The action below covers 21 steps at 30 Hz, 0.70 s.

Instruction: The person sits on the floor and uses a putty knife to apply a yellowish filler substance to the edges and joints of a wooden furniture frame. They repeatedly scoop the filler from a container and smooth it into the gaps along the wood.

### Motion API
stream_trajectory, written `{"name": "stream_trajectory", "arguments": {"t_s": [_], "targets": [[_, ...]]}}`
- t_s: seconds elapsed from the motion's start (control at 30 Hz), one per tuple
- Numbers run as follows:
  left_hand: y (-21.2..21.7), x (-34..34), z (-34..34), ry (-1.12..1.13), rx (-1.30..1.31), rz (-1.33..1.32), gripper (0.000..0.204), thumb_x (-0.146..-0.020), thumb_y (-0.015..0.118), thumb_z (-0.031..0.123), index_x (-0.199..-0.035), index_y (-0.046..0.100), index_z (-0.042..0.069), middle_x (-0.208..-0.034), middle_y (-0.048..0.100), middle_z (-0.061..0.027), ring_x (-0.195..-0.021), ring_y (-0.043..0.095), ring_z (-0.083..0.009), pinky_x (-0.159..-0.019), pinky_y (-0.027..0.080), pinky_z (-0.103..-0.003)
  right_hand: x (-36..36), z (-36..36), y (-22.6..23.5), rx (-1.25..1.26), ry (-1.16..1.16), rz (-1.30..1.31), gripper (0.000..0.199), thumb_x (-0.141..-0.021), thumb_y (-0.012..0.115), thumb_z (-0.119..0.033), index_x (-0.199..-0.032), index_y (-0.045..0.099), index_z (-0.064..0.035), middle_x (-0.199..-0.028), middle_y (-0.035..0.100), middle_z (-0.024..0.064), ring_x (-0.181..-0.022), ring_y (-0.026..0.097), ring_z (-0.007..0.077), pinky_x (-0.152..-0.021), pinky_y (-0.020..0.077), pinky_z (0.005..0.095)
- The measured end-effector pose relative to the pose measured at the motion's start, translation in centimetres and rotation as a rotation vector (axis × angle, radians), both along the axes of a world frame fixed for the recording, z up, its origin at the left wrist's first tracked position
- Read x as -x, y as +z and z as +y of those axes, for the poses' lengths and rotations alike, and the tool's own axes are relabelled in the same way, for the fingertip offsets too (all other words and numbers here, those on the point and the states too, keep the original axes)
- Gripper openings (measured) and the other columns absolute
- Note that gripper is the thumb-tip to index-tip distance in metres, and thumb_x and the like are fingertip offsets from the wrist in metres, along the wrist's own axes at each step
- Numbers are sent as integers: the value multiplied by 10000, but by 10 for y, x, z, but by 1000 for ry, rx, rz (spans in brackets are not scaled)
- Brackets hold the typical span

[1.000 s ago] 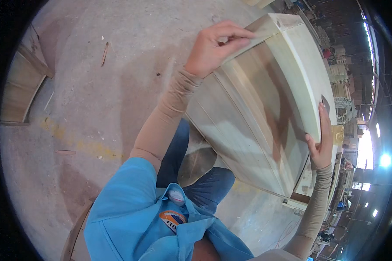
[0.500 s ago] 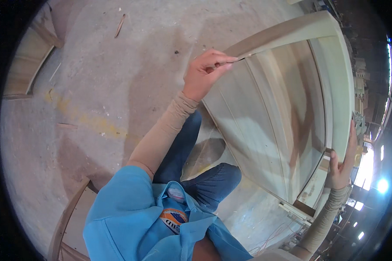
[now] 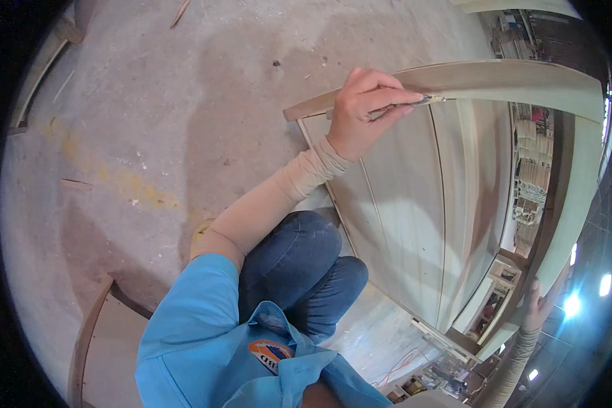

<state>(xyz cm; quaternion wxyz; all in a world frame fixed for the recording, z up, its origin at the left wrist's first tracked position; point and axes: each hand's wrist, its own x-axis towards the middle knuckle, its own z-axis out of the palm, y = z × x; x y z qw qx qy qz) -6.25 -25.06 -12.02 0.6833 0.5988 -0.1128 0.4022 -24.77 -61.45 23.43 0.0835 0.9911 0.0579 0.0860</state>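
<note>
My left hand [image 3: 370, 112] pinches a small thin tool [image 3: 428, 100] by its dark end. Pale yellowish paste shows at the tip, which lies against the edge of a curved rail. That rail belongs to a large bare-wood furniture frame [image 3: 587, 160] with panels [image 3: 404, 170] set inside it. My right hand [image 3: 538, 309] grips the right-hand rail of the frame, its thumb on the near face and the other fingers mostly hidden behind.
Another wooden piece with a curved edge [image 3: 92, 333] stands at the lower left, and one more [image 3: 41, 71] at the upper left. Wood scraps [image 3: 76, 183] lie on the concrete floor [image 3: 136, 102]. Stacked wood [image 3: 534, 163] shows beyond the frame.
My left hand has moved right along the rail with the tool. The frame looks tilted differently, with a wide gap showing past its panels. My knees have come closer together.
</note>
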Motion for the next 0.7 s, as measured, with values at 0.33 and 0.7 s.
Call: {"name": "stream_trajectory", "arguments": {"t_s": [0.33,0.7], "targets": [[3,-14,-17,63,11,-40,291,-766,835,55,-1027,810,183,-937,696,55,-766,577,-86,-759,375,-280,13,7,1,-52,-97,-40,812,-1003,636,-317,-1613,216,16,-1630,290,203,-1480,302,293,-1214,227,429],[-6,-15,-17,204,-109,-107,297,-754,830,68,-1022,803,193,-915,716,62,-777,612,-93,-739,375,-284,33,-48,19,-122,-184,-57,759,-1018,625,-300,-1587,251,37,-1521,374,193,-1364,392,276,-1144,304,406]]}}
